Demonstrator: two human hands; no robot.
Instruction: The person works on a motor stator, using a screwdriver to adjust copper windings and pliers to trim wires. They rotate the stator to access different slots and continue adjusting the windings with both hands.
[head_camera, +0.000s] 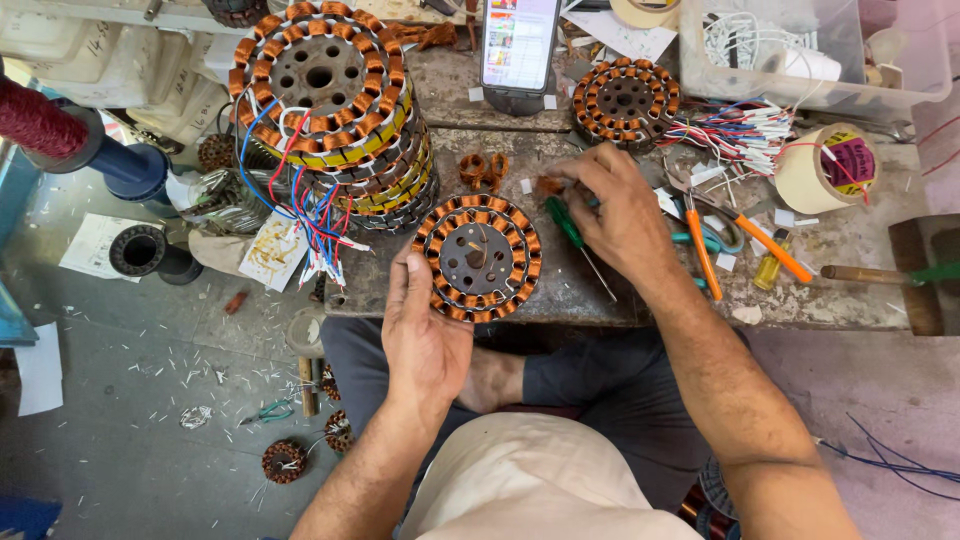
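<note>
A round motor stator wound with copper coils lies flat on the worn workbench in front of me. My left hand holds its near left rim, thumb on top. My right hand hovers just right of the stator, its fingers pinched on a small copper coil near the stator's far right edge. A green-handled screwdriver lies under that hand on the bench.
A tall stack of wound stators with coloured wires stands at the left. Another stator with wire leads, a phone, tape rolls, orange-handled scissors and a plastic box crowd the bench. Spools and scraps lie on the floor.
</note>
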